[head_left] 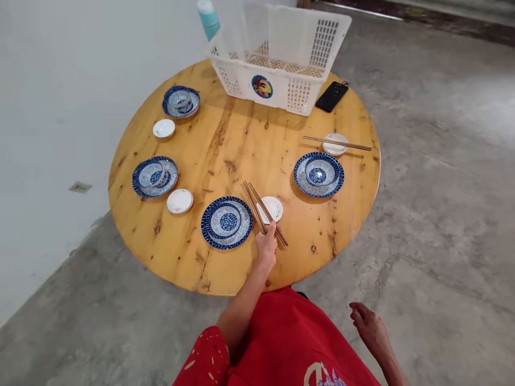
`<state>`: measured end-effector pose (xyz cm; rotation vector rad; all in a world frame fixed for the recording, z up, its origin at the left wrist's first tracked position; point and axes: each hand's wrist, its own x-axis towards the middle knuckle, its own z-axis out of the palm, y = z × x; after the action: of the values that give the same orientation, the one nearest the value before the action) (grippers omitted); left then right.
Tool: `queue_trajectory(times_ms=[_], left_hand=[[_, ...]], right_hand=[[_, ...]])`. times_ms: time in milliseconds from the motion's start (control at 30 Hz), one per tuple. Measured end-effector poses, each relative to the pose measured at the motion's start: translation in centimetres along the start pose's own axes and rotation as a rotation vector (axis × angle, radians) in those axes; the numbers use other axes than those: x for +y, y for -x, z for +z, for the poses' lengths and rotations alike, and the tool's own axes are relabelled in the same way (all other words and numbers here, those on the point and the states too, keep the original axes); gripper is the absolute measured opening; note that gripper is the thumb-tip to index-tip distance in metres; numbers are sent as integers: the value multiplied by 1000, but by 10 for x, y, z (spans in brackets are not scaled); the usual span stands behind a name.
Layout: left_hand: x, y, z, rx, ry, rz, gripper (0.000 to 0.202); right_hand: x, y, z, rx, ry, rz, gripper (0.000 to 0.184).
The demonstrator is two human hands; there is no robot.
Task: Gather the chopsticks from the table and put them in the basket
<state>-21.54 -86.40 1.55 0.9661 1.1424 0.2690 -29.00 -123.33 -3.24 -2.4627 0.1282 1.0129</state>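
Observation:
My left hand (266, 247) reaches over the near edge of a round wooden table (241, 145) and pinches the near ends of brown chopsticks (257, 206). The sticks slant away to the upper left and cross a small white dish (276, 210). Just left of them sits a blue-patterned plate (226, 222) with a bowl on it. My right hand (368, 324) hangs off the table at the lower right, fingers loosely spread and holding nothing.
Three more blue plates with bowls sit at the right (318, 174), left (155, 176) and far left (181, 101), each beside a white dish. A chopstick pair (338, 143) rests on the right dish. A white basket (281, 59), black phone (332, 96) and teal bottle (208, 19) stand at the back.

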Motion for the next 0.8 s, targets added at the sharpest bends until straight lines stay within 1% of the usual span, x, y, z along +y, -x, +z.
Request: queue_trajectory(times_ms=[67,133,267,333,467,533,633,700,733,800], left_hand=[[0,-3,6,7,47,5,51],[-1,-4,9,21,81,9,52],[1,-2,14,47,94,-16,51],[4,2,16,65,90,-38,51],[12,10,19,147,40,-50,47],[17,16,20,153,15,-20,44],[23,27,25,135,4,23,39],[26,36,36,151,12,42,38],[27,41,45,149,9,55,37],[29,50,70,119,-22,96,38]], right_hand=[[-5,-12,-14,-20,19,-16,47],[-11,-20,-24,-31,32,-29,48],[-27,-28,-33,-41,21,-52,47],[-37,-32,-36,-40,17,-84,45],[-57,-48,-46,-46,9,-169,39],[-62,-60,-56,-64,21,-199,39],[-61,-81,-77,-96,61,-232,39],[-58,-97,-95,-108,85,-265,40],[-56,-106,-105,-108,90,-283,41],[-53,-125,-129,-102,77,-315,40]])
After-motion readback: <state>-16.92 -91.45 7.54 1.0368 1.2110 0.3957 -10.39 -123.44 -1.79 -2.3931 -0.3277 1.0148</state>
